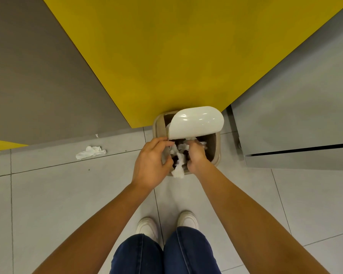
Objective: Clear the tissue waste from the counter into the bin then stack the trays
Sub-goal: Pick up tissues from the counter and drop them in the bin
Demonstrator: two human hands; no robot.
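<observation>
A small beige bin (216,153) stands on the floor against the yellow panel, its white swing lid (196,121) tipped up. My left hand (151,163) is at the bin's left rim, fingers curled toward the lid's lower edge. My right hand (195,157) reaches into the bin's mouth and holds crumpled white tissue (178,169); a strip of it hangs over the near rim. More tissue lies inside the bin. A separate crumpled tissue (90,152) lies on the floor to the left. No trays are in view.
The floor is grey tile (67,194). A yellow panel (166,56) rises behind the bin, a grey wall (28,76) stands to its left and a grey cabinet (295,115) to its right. My white shoes (166,224) are just in front of the bin.
</observation>
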